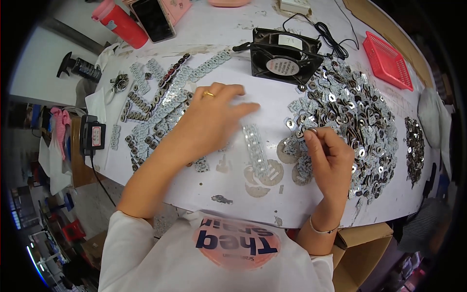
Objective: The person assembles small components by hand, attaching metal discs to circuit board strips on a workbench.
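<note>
My left hand (214, 114) is over the middle of the white table, slightly blurred, its fingers apart and nothing seen in them. A short, straight strip of small clear and silver pieces (255, 151) lies just to its right. At the near edge of a large heap of small silver metal parts (355, 117), my right hand (334, 158) pinches a small round metal part (311, 130) between thumb and forefinger. Beyond and left of my left arm, rows of small pieces (170, 97) lie side by side, some with dark round parts; the arm hides part of them.
A black fan (284, 56) stands beyond the heap, its cable (331, 41) coiled behind. A red basket (388, 61) is at the far right, near a smaller dark pile (415, 151). A red bottle (120, 24) and a phone (153, 19) occupy the far left. A cardboard box (362, 253) sits below the table edge.
</note>
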`<state>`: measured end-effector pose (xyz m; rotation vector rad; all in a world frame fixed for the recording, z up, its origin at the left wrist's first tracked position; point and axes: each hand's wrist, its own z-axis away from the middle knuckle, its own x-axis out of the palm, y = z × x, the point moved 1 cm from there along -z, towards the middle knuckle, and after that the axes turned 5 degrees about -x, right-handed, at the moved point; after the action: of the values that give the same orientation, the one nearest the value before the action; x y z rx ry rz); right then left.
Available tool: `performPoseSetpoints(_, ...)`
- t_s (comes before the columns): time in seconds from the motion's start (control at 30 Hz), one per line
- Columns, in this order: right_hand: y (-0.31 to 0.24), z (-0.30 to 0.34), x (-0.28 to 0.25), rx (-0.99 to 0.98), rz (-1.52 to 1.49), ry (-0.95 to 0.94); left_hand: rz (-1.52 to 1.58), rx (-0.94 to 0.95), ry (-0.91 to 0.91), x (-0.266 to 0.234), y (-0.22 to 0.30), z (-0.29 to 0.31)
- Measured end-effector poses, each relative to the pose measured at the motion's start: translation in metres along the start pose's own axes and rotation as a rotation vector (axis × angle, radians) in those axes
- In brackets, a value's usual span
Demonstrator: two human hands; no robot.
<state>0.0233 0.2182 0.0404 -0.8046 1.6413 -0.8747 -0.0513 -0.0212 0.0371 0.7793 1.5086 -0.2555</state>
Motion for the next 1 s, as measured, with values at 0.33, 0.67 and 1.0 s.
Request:
performPoseSetpoints(0.33, 0.003, -0.002, -0.001, 0.034, -0.096, -0.072, 0.34, -0.028, -0.449, 0.001, 0.03, -0.017)
performPoseSetpoints(0.67, 0.014, -0.003, 0.011, 0.117, -0.218, -0.072, 1.138, -0.2, -0.423, 0.034, 0.032, -0.005)
performPoseSetpoints(1.0, 0.016, -0.002, 0.013, 0.136, -0.268, -0.132, 1.071, -0.336, -0.319, 0.032, 0.036, -0.003)
